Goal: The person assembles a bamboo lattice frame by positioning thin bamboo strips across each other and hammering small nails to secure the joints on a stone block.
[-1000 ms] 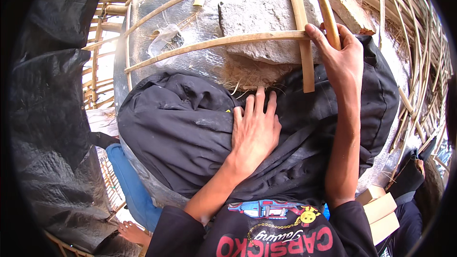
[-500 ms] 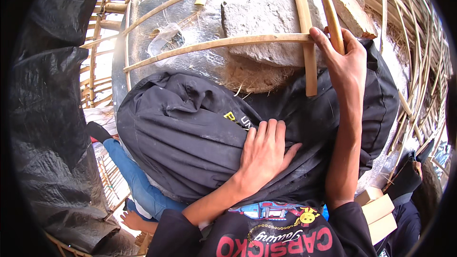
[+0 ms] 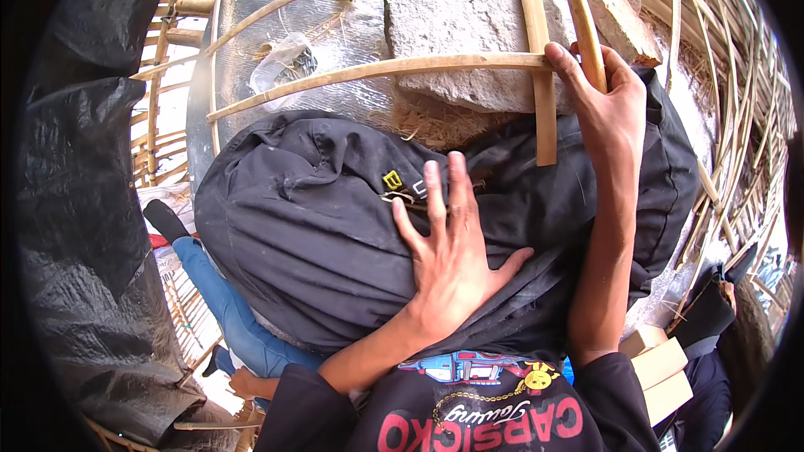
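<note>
Left hand (image 3: 448,264) higher on creased black backpack (image 3: 318,226)

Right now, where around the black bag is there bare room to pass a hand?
Free: shiny sheet between the bamboo slats, left of the grey stone. Crowded: the black bag under the left hand, and the slat corner the right hand grips.

A rough grey stone slab (image 3: 469,42) is lying above the grip on a silvery foil sheet (image 3: 335,42), with a crumpled clear plastic bag (image 3: 280,67) up and to its left. A person's blue-jeaned leg (image 3: 226,310) is showing far below left, and pale cardboard boxes (image 3: 662,368) are sitting below right.
</note>
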The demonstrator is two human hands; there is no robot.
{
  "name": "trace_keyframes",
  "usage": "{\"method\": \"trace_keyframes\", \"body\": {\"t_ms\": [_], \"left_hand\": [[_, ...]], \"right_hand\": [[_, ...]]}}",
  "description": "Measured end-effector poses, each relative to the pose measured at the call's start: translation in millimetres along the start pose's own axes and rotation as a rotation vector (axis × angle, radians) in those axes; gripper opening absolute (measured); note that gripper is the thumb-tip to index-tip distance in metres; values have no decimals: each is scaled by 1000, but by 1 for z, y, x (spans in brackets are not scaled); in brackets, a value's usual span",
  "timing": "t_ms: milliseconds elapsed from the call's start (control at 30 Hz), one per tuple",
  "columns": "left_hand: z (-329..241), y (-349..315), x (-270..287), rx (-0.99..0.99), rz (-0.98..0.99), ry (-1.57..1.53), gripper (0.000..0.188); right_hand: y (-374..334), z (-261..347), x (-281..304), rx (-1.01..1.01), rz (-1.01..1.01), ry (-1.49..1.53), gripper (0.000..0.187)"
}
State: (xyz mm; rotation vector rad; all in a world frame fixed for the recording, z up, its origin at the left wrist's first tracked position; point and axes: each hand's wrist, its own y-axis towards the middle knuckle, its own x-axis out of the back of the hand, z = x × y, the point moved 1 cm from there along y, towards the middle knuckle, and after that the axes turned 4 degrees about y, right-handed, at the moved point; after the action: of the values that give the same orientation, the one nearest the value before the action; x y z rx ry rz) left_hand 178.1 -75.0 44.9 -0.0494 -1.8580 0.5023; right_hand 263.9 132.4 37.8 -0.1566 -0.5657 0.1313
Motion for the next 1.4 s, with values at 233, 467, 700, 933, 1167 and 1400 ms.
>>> {"method": "trace_keyframes", "body": {"t_ms": [233, 467, 700, 933, 1167, 1400], "left_hand": [[20, 20, 9, 87, -66, -106, 111], [30, 25, -9, 101, -463, -205, 23], [27, 24, 6, 128, -187, -128, 64], [41, 33, -1, 138, -89, -173, 95], [42, 34, -2, 148, -67, -173, 101], [48, 36, 2, 118, -6, -258, 117]], "right_hand": [[0, -1, 1, 32, 0, -3, 53], [0, 0, 1, 35, 14, -1, 55], [-2, 2, 2, 41, 10, -3, 55], [-2, 3, 2, 12, 11, -10, 56], [-1, 0, 2, 31, 8, -18, 56], [-1, 1, 3, 25, 13, -8, 57]]}}
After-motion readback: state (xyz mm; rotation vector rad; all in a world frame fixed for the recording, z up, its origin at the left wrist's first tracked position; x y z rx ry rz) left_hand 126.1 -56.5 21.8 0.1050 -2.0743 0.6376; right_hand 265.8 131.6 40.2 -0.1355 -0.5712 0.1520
